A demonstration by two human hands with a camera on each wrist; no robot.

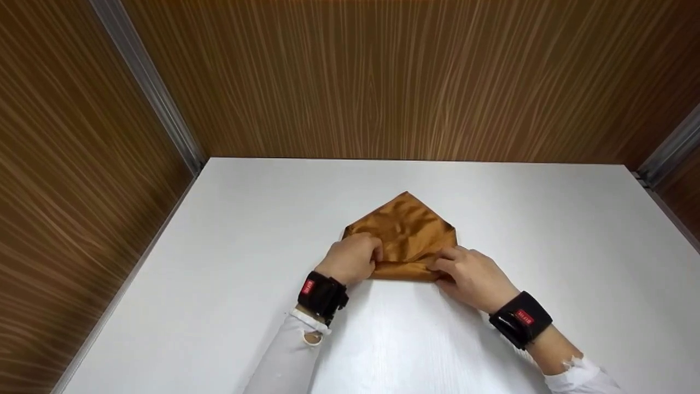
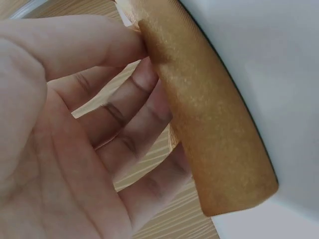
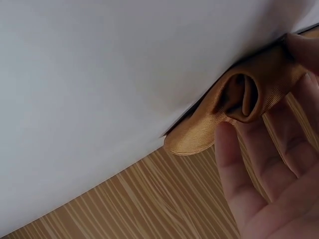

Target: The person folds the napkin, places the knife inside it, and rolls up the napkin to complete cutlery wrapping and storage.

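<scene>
1. Surface [image 1: 229, 262]: white, flat, walled on three sides by wood-grain panels [image 1: 383, 76]; carries a single cloth near its middle.
2. Cloth [image 1: 407, 232]: golden-brown, satiny, folded to a house-like outline; point aimed away from the person, straight rolled near edge running left to right. Long axis of that roll crosswise, spanning from one hand to the other. Fine ribbed weave and slight sheen in the wrist views; a small curled opening showing at the roll's right end.
3. Left hand [image 1: 353, 257]: at the roll's left end, touching it; thumb and fingers bent round the fabric, pinching it.
4. Right hand [image 1: 470, 273]: at the roll's right end, fingertips on the rolled edge, curled about it. Both hands equally near, cloth lying just beyond the knuckles.
5. Wrist bands [image 1: 322, 295]: black, red-tagged, one above each white sleeve.
</scene>
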